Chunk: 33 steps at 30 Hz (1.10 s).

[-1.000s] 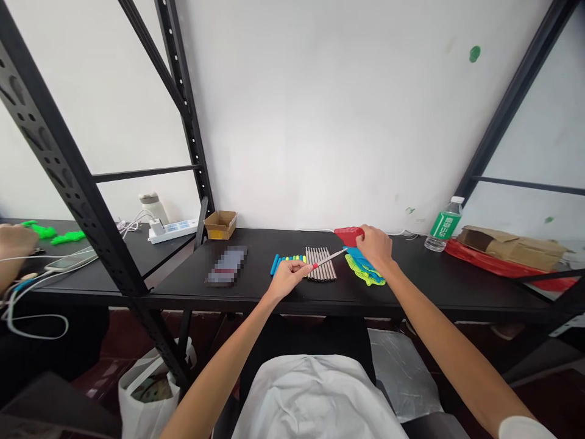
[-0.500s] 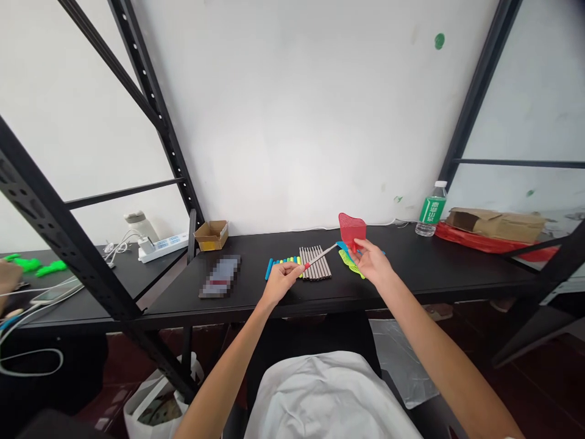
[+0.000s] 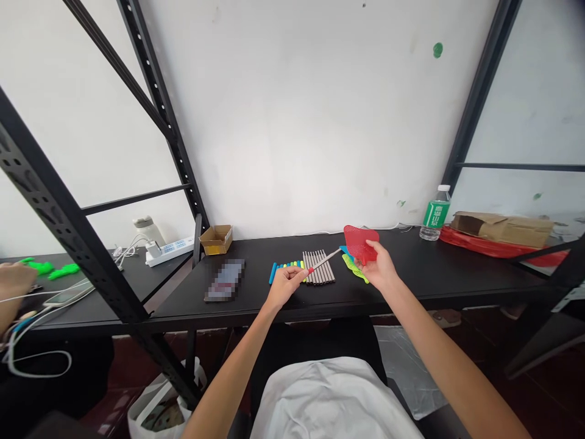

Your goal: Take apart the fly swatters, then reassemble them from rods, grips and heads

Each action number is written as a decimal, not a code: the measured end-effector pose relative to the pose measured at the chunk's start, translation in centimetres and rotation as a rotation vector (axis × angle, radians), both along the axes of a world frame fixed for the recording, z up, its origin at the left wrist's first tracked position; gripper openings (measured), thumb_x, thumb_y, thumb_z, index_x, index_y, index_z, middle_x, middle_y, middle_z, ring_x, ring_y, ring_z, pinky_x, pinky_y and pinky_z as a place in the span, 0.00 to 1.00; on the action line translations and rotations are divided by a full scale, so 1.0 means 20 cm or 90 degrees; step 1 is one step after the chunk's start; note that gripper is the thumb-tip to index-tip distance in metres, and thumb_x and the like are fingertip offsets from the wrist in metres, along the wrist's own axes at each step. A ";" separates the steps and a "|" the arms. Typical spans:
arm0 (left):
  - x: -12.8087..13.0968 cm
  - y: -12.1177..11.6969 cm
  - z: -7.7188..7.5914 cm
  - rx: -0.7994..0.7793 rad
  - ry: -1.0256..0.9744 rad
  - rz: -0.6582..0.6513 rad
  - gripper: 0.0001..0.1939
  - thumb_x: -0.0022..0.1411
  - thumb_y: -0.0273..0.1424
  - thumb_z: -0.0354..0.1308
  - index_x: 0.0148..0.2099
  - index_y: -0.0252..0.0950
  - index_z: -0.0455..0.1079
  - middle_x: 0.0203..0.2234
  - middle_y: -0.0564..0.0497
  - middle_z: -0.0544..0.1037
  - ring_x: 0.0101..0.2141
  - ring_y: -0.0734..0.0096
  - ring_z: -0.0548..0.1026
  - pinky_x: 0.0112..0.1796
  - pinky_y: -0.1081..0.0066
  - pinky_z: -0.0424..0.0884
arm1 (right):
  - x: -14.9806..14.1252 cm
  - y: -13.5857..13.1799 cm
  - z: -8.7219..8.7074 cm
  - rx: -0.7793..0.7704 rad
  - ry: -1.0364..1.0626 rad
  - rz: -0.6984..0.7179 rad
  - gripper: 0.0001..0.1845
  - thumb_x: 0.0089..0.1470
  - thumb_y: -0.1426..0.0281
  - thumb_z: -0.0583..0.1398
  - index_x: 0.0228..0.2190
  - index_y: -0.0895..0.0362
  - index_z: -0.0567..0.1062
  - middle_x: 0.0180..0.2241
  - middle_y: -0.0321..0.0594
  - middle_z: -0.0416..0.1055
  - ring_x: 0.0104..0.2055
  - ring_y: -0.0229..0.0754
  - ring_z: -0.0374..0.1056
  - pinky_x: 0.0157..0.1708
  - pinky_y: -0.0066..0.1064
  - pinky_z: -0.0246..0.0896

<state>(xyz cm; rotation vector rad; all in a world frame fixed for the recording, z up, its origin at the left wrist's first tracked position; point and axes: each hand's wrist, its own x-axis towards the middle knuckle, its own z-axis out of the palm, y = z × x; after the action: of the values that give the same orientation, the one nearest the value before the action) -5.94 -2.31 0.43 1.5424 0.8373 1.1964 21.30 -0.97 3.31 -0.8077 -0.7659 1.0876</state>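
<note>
My left hand [image 3: 284,284] is closed around a thin metal rod with a red grip [image 3: 320,263], held slanting up to the right above the black table [image 3: 411,277]. My right hand [image 3: 380,266] pinches a red mesh swatter head [image 3: 359,241], lifted off the table at the rod's far end. Below it lie yellow-green and blue swatter heads [image 3: 353,267]. A row of several grey rods [image 3: 319,267] lies flat by my left hand, with several blue, green and yellow grips [image 3: 285,267] beside it on the left.
A small open cardboard box [image 3: 216,238] and a blurred flat object [image 3: 225,280] sit on the left. A green-labelled water bottle [image 3: 435,213] and a brown parcel on red bags [image 3: 503,233] stand right. Black rack posts flank the table. Another person's hand [image 3: 13,281] works at the left table.
My right hand lifted the red swatter head off the pile of heads and holds it up at the rod's tip. The left hand kept its grip on the rod.
</note>
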 end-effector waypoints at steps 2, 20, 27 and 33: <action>0.00 0.00 0.00 -0.001 0.000 -0.002 0.24 0.54 0.50 0.67 0.33 0.30 0.74 0.17 0.59 0.53 0.19 0.83 0.48 0.21 0.75 0.42 | 0.02 0.00 0.01 0.007 -0.014 -0.022 0.14 0.48 0.60 0.66 0.31 0.53 0.69 0.32 0.40 0.75 0.29 0.43 0.73 0.19 0.30 0.69; 0.00 -0.01 0.01 -0.003 0.006 0.003 0.24 0.55 0.50 0.66 0.33 0.31 0.74 0.17 0.59 0.52 0.19 0.82 0.48 0.21 0.75 0.42 | 0.06 -0.03 0.06 0.018 0.014 -0.008 0.18 0.37 0.73 0.70 0.34 0.55 0.75 0.34 0.36 0.77 0.31 0.41 0.74 0.23 0.26 0.71; 0.00 -0.01 0.02 -0.007 0.011 0.004 0.24 0.54 0.50 0.67 0.33 0.31 0.74 0.17 0.59 0.53 0.19 0.82 0.49 0.21 0.74 0.42 | 0.02 -0.04 0.07 0.020 0.007 -0.018 0.23 0.39 0.72 0.70 0.40 0.53 0.74 0.36 0.36 0.76 0.28 0.39 0.74 0.21 0.24 0.71; 0.00 0.00 0.00 -0.007 0.004 0.001 0.24 0.54 0.50 0.67 0.33 0.31 0.74 0.17 0.59 0.54 0.18 0.82 0.49 0.20 0.75 0.43 | 0.03 -0.05 0.08 0.057 -0.061 -0.042 0.35 0.40 0.71 0.69 0.51 0.45 0.67 0.40 0.33 0.75 0.30 0.39 0.75 0.22 0.25 0.71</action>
<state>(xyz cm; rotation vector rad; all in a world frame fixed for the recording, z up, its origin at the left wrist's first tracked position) -6.02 -2.31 0.51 1.5386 0.8478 1.1864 21.97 -1.97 4.94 -0.8082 -0.8560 0.9544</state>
